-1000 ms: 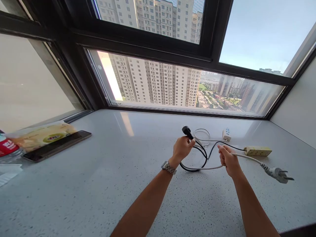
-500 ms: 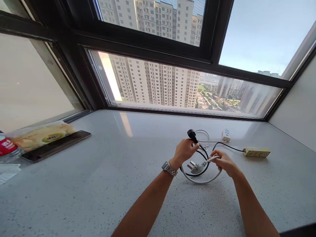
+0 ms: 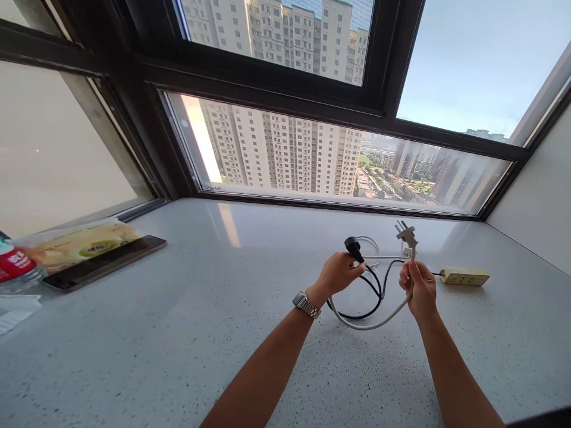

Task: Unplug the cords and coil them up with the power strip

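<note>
My left hand is closed around cables near a black plug, whose head points up and away. A black cord loops down below it. My right hand pinches a white cable just beneath its white plug, which stands up with its prongs toward the window. Between the hands the white cable sags in a curve. Behind the right hand, a white power strip is mostly hidden. To the right lies a yellowish power strip joined to a black cord.
On the left of the speckled white sill lie a dark phone, a yellow tissue pack and a bottle with a red label. Dark window frames bound the sill at the back; a white wall stands at right.
My right hand has risen and moved right, lifting the white plug from between the hands to upright above the fist. My left hand has barely moved; the black plug shifted slightly right.
</note>
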The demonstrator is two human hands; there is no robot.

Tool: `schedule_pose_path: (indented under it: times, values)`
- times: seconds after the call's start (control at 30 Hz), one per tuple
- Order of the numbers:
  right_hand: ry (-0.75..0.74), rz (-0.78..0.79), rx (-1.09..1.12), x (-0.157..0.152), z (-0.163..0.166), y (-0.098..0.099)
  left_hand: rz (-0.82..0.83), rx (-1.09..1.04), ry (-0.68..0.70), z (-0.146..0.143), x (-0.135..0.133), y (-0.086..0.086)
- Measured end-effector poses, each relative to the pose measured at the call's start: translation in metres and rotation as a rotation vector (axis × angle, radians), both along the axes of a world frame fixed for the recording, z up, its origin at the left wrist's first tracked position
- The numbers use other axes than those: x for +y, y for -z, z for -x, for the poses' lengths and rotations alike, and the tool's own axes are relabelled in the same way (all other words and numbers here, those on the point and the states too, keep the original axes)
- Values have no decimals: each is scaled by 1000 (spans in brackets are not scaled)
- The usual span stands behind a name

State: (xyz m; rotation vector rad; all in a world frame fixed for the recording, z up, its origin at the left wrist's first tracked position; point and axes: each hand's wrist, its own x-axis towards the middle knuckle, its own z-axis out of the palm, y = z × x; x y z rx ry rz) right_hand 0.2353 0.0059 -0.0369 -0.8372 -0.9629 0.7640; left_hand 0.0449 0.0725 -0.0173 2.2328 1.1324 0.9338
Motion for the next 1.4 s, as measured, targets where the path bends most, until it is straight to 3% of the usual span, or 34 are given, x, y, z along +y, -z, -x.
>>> schedule_pose_path:
  times: [0.13,0.27,0.6,0.7,0.83,0.93,1.1,1.23,1.4]
  values:
    - [82,67,-166,4,12,5,-60,103,62,-7,-10,-6]
    - [22,91,-355,4,23,10,-51,110,37,-6,-9,-4]
    - [-140,134,-449,1,28,15,-41,101,89,-7,-13,-6]
    - [-60,167,-419,3,27,19,34,69,142,0,-9,-10]
    - [115,232,-217,9,18,23,141,4,303,16,-3,-21]
    - [157,313,-238,14,9,25,184,-107,401,21,-3,-27]
    - [-12,333,-486,11,8,20,231,-219,429,20,-5,-29]
    - [-204,315,-480,6,4,14,193,-295,322,26,-1,-28]
    - [-517,325,-460,1,-5,10,218,-362,354,24,4,-18]
